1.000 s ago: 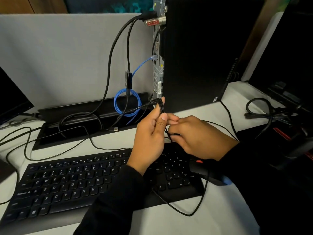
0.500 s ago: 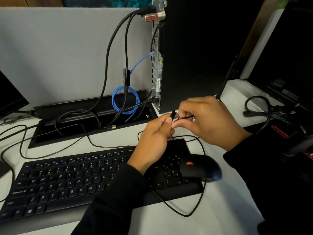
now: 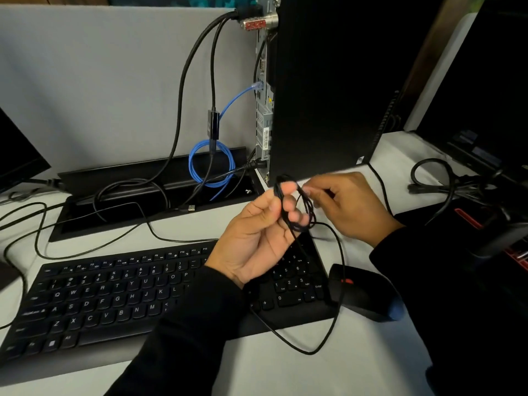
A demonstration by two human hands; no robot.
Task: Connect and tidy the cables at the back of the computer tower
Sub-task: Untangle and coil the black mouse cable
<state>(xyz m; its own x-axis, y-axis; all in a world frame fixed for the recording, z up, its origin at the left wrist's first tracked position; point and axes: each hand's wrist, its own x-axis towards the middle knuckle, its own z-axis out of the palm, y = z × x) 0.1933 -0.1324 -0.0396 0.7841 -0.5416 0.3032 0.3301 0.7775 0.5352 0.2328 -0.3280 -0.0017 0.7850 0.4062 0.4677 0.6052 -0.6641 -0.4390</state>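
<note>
Left hand [image 3: 257, 235] up over numpad end of keyboard [image 3: 120, 298], thumb and fingers pinching small coil of thin black mouse cable [image 3: 297, 212]. Right hand [image 3: 348, 204] just beside it, fingertips curled on same coil, bit blurry. Cable slack droops down to desk, loops back to mouse [image 3: 363, 292]. Computer tower [image 3: 325, 90] right behind hands, blue ethernet cable [image 3: 211, 164] coiled at its back.

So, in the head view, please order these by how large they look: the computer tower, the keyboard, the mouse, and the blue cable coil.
1. computer tower
2. keyboard, close to the tower in apparent size; it lies nearer the camera, so this order is unsure
3. mouse
4. blue cable coil, looks similar to the mouse
</note>
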